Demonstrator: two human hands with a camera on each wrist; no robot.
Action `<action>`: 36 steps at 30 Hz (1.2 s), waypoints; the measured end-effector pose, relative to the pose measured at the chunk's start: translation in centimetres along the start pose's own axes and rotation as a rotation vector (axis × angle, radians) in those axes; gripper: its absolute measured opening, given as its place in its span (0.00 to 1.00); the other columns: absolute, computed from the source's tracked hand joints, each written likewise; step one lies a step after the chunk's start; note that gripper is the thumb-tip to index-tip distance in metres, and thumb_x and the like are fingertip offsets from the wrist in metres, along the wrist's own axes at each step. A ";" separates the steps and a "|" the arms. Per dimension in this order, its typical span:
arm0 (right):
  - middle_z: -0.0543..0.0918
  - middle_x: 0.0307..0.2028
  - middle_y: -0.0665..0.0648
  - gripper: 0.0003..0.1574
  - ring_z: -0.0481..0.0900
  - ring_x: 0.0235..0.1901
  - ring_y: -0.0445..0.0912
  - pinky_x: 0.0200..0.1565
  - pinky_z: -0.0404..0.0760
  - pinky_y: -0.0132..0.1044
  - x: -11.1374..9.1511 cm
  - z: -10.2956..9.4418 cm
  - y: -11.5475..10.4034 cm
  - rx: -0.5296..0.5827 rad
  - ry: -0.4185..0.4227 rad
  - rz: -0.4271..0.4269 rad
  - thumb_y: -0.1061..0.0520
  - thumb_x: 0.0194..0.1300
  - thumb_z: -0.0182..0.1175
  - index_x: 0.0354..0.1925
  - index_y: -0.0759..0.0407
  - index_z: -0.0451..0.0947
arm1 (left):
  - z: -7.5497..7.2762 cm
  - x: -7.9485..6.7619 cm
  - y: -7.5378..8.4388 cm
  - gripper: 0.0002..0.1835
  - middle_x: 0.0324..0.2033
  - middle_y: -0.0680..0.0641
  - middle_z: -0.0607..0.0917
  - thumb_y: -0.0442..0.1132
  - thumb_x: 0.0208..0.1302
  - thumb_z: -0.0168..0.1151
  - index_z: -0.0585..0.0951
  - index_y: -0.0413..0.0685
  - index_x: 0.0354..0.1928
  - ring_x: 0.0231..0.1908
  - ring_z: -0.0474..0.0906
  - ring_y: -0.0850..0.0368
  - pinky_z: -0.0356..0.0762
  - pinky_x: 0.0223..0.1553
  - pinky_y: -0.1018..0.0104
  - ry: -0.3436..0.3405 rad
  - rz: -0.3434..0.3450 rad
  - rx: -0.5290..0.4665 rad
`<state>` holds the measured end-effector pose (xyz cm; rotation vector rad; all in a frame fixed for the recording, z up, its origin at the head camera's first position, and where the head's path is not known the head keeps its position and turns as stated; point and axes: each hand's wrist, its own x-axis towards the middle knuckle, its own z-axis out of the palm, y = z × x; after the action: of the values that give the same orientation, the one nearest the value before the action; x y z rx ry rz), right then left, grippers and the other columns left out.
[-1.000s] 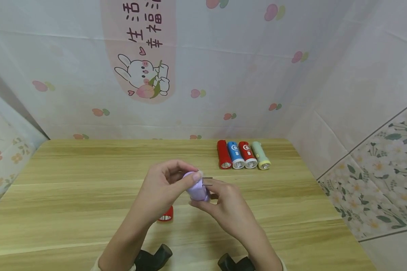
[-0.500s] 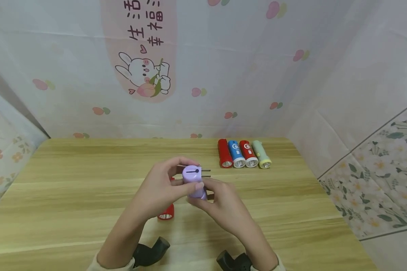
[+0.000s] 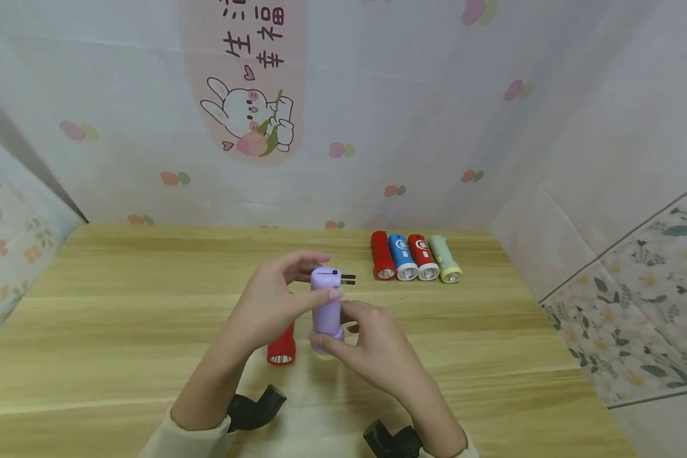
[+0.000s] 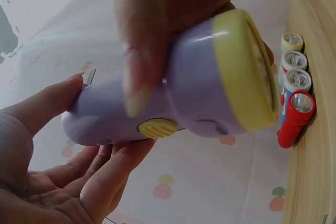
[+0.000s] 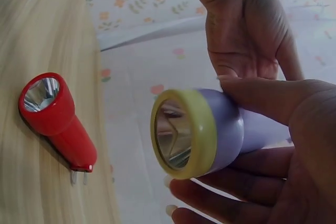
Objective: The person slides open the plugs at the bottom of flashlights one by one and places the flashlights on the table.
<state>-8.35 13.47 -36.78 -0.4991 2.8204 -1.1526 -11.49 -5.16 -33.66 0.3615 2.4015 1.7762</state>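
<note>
A purple flashlight [image 3: 326, 317] is held above the table between both hands, its tail up and its head down in the head view. Two metal plug prongs [image 3: 348, 279] stick out sideways from the tail. My left hand [image 3: 275, 292] pinches the tail end between thumb and fingers. Around the head end, my right hand [image 3: 378, 346] grips with thumb and fingers. The left wrist view shows a yellow slide switch [image 4: 157, 128] on the body, and the right wrist view a yellow lens rim [image 5: 203, 135]. A red flashlight [image 3: 281, 350] lies just left of it, partly behind my left hand.
At the back right of the wooden table [image 3: 149, 286] several flashlights lie side by side: a red one [image 3: 382, 254], a blue one [image 3: 402, 256], a red-and-white one [image 3: 423, 256] and a pale green one [image 3: 444, 257]. Patterned cloth [image 3: 406, 114] hangs behind the table.
The purple flashlight has turned from its tail facing the camera to standing lengthwise, so more of its body shows. The fingers have shifted along it, and the view has tilted slightly.
</note>
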 end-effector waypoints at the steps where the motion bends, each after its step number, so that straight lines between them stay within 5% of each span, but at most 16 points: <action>1: 0.90 0.42 0.47 0.22 0.85 0.43 0.38 0.47 0.87 0.40 0.0 0.0 0.0 0.000 0.004 0.005 0.40 0.64 0.69 0.49 0.52 0.85 | 0.0 0.1 0.0 0.25 0.53 0.54 0.87 0.45 0.60 0.74 0.81 0.57 0.60 0.52 0.83 0.55 0.79 0.54 0.54 0.002 -0.004 -0.001; 7: 0.90 0.42 0.53 0.23 0.89 0.36 0.41 0.39 0.87 0.30 -0.2 1.0 0.6 0.117 0.025 0.081 0.42 0.63 0.70 0.48 0.56 0.85 | 0.5 1.0 -0.9 0.21 0.47 0.52 0.89 0.45 0.58 0.75 0.84 0.52 0.54 0.49 0.84 0.53 0.82 0.49 0.57 0.006 -0.054 -0.002; 15: 0.90 0.39 0.60 0.27 0.91 0.35 0.47 0.35 0.88 0.33 0.0 2.5 2.1 0.230 0.111 0.180 0.44 0.58 0.74 0.46 0.63 0.83 | 1.1 2.6 -2.9 0.21 0.47 0.45 0.89 0.43 0.58 0.75 0.85 0.43 0.52 0.46 0.87 0.52 0.86 0.50 0.57 -0.011 -0.091 0.004; 27: 0.91 0.33 0.58 0.22 0.90 0.31 0.42 0.33 0.86 0.28 0.6 3.6 3.3 0.154 0.138 0.166 0.46 0.59 0.73 0.40 0.64 0.86 | 1.3 4.2 -3.8 0.19 0.42 0.45 0.90 0.45 0.58 0.75 0.86 0.41 0.47 0.43 0.87 0.53 0.85 0.44 0.61 -0.059 -0.134 0.131; 36: 0.91 0.33 0.58 0.21 0.89 0.31 0.43 0.32 0.86 0.29 0.7 4.4 3.9 0.076 0.102 0.148 0.48 0.61 0.71 0.41 0.65 0.86 | 2.5 4.3 -4.7 0.13 0.37 0.48 0.89 0.42 0.58 0.74 0.88 0.44 0.42 0.40 0.83 0.55 0.80 0.38 0.66 -0.035 -0.125 0.237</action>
<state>-9.32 12.87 -42.57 -0.2282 2.8274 -1.2831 -15.56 -2.98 -38.72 0.2572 2.5536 1.4276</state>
